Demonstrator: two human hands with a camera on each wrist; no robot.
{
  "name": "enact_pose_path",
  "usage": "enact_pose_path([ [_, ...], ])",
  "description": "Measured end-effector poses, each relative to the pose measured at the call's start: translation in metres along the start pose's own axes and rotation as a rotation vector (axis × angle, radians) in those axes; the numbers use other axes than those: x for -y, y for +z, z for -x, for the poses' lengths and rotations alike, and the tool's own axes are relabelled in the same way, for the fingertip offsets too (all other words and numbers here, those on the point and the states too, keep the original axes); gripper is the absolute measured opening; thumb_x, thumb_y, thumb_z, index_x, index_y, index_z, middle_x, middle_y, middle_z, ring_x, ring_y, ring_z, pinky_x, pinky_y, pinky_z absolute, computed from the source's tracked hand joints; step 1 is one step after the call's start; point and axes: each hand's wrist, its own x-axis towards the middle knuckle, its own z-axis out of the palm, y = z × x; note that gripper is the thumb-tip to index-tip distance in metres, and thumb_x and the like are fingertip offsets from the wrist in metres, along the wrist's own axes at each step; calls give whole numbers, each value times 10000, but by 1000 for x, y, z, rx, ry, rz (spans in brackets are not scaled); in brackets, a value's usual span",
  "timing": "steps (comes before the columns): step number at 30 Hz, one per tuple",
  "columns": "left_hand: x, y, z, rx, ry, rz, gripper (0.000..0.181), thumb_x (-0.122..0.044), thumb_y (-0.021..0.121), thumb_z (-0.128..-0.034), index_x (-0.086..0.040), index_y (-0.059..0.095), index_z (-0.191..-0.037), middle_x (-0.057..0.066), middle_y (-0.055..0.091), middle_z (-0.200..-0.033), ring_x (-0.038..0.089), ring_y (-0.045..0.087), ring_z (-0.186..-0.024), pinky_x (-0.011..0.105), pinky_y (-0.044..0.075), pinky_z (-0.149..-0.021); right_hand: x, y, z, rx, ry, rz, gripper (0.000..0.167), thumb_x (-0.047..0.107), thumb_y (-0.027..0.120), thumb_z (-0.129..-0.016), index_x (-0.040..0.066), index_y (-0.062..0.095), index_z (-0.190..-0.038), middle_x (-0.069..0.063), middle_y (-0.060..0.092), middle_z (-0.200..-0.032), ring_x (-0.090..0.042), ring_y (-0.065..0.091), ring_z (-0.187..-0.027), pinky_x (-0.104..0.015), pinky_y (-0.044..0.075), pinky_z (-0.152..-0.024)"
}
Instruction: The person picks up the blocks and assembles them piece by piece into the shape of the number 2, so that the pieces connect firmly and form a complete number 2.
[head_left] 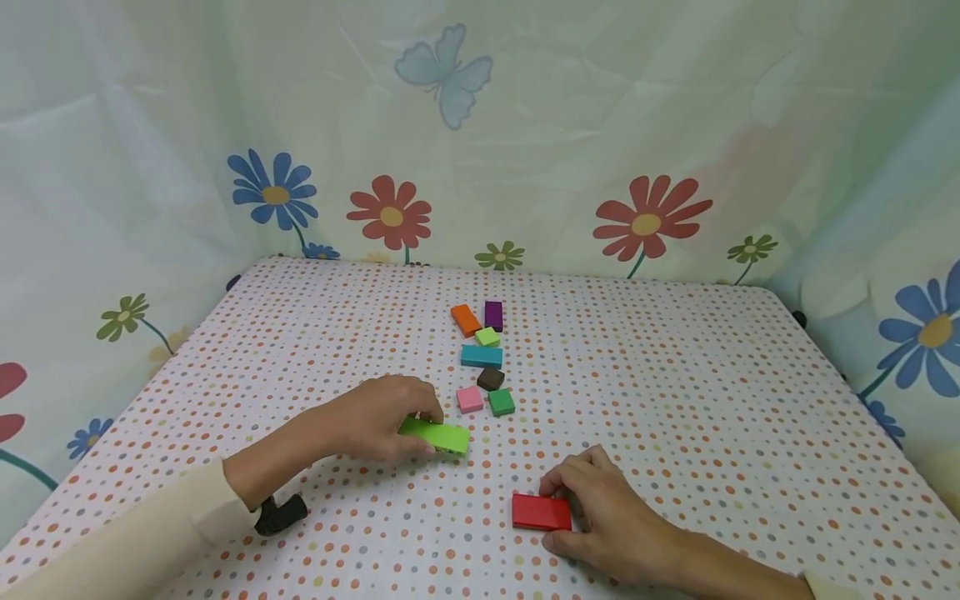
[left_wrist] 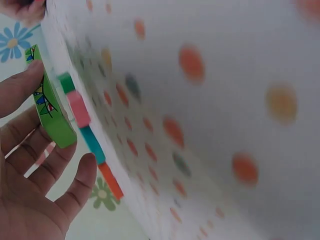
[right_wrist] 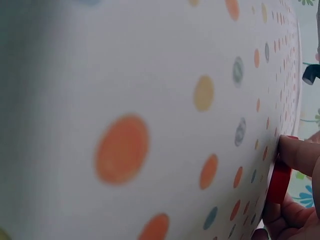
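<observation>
My left hand point(head_left: 386, 417) pinches a long light green block point(head_left: 447, 438) between thumb and fingers. In the left wrist view, the light green block point(left_wrist: 54, 115) has a bunting-like pattern on its side and looks lifted off the cloth. Nearer the front, to the right, my right hand point(head_left: 611, 527) grips the right end of a red rectangular block point(head_left: 536, 512). The right wrist view has the red block point(right_wrist: 280, 181) between thumb and fingers, low at the cloth; part of it is hidden by the hand.
Beyond the hands lie a pink block point(head_left: 470, 400), a green block point(head_left: 501, 402), a dark brown block point(head_left: 491, 379), a teal block point(head_left: 481, 357), a small lime block point(head_left: 487, 337), an orange block point(head_left: 465, 321) and a purple block point(head_left: 493, 316). A dotted cloth point(head_left: 675, 375) covers the table; flowered curtains surround it.
</observation>
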Motion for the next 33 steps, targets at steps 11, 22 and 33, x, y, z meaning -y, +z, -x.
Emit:
enact_pose_path([
  [11, -20, 14, -5, 13, 44, 25, 173, -283, 806, -855, -202, 737, -993, -170, 586, -878, 46, 514, -782, 244, 459, -729, 0, -1, 4, -15, -12, -2, 442, 377, 891, -758, 256, 624, -1089, 145, 556, -1012, -164, 364, -1009, -273, 374, -745],
  [22, -37, 24, 1, 34, 10, 41, 170, -316, 821, -846, -214, 721, -938, -178, 561, -838, 30, 503, -751, 222, 446, -680, 3, -1, 3, -9, 5, -10, 418, 357, 889, -760, 265, 620, -1065, 152, 556, -1013, -161, 374, -1020, -288, 392, -770],
  [33, -47, 30, -3, 70, 37, 11, 197, -346, 851, -815, -228, 709, -885, -181, 546, -794, -6, 481, -717, 191, 432, -643, 5, -2, 0, -6, 24, -14, 418, 349, 895, -752, 258, 629, -1061, 141, 566, -1018, -159, 381, -1035, -308, 401, -788],
])
